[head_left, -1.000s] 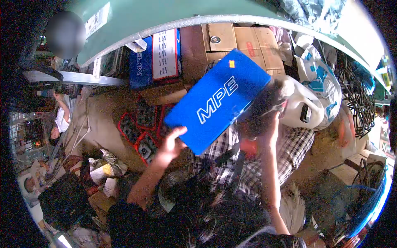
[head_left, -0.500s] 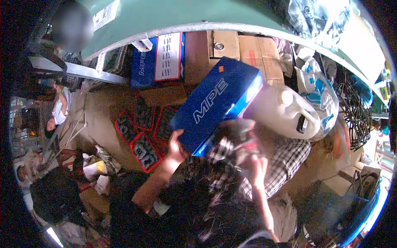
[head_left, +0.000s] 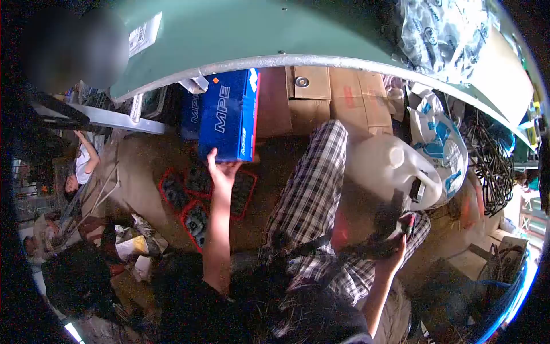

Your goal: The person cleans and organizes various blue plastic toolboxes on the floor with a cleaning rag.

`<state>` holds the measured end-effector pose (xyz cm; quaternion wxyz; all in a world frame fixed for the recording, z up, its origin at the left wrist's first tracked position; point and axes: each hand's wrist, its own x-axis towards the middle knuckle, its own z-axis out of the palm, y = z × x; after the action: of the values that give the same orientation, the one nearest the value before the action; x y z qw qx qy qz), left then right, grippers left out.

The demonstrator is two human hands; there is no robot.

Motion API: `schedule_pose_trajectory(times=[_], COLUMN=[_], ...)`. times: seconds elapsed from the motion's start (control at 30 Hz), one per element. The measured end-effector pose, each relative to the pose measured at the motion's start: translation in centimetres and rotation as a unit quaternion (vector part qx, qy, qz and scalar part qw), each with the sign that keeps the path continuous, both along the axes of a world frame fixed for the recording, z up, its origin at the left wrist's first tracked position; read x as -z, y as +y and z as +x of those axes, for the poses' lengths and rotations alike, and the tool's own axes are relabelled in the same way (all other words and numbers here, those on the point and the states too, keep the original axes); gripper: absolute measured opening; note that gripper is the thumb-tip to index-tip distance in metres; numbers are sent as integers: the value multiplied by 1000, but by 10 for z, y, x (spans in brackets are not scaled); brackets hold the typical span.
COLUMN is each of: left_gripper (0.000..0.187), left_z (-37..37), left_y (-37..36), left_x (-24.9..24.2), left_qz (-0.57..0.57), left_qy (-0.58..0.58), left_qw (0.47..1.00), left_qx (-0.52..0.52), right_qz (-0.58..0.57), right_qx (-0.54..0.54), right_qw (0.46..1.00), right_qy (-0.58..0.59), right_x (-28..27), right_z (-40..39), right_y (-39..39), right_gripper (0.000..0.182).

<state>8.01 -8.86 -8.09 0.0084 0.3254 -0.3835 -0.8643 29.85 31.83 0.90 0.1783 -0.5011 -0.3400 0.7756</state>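
Observation:
My left hand (head_left: pixel 222 172) grips the near end of a blue MPE box (head_left: pixel 226 117), thumb on its top face and fingers at its end. The box lies against another blue box (head_left: pixel 192 114) under the green table's edge. At the right, over my checked trouser leg, my right hand (head_left: pixel 399 249) is closed on a dark object with a pinkish-red part (head_left: pixel 410 223); its shape is blurred. A white plastic jug (head_left: pixel 372 163) stands just beyond that hand.
A green tabletop (head_left: pixel 240 34) spans the top, with cardboard boxes (head_left: pixel 349 100) beneath. Red-edged trays of dark parts (head_left: pixel 197 221) lie on the floor. Black rods (head_left: pixel 490 172) and a plastic bag (head_left: pixel 441 137) are at the right; another person (head_left: pixel 85 163) is at the far left.
My left hand has moved the blue box up and left, against the other blue box. My right hand has moved right and down with its object, away from the box.

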Motion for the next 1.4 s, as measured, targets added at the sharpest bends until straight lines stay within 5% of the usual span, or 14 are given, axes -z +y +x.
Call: schedule_pose_trajectory(times=[0.1,0.23,0.3,0.43,0.53,0.57,0.6,0.77,0.9,1.0,1.1,1.4], left_gripper=[61,50,60,64,72,76,75,58,56,67,89,68], left_z=[-34,-65,-74,-74,-54,-47,-36,44,82,57,-22,-72], left_y=[-24,-46,-60,-70,-78,-78,-88,-101,-77,-45,-21,-43], left_x=[23,42,65,83,86,86,97,175,200,166,63,73], left_qz=[-30,-43,-32,-174,-96,-78,-55,-64,-97,-60,5,-22], left_qy=[-12,-34,-31,-15,56,-64,-16,-50,-112,-92,-29,1], left_qw=[999,998,998,984,993,984,992,997,989,993,999,1000], left_qx=[-39,-33,-41,-39,-38,-148,-108,19,18,-38,-30,-3], right_qz=[-47,-161,-63,-29,-42,-7,30,-51,-23,-42,-92,-136], right_qx=[45,-164,-36,-10,20,30,41,42,53,89,111,89], right_qw=[998,936,997,1000,999,999,997,997,996,993,988,981], right_qy=[-20,266,32,5,-10,-38,-64,39,73,70,56,104], right_x=[-7,43,8,9,8,7,4,5,-13,-9,-9,9], right_z=[-7,51,23,25,20,19,15,29,26,35,27,36], right_y=[-4,43,20,15,8,4,-2,23,24,30,24,25], right_gripper=[22,29,37,42,42,41,41,48,55,49,46,42])
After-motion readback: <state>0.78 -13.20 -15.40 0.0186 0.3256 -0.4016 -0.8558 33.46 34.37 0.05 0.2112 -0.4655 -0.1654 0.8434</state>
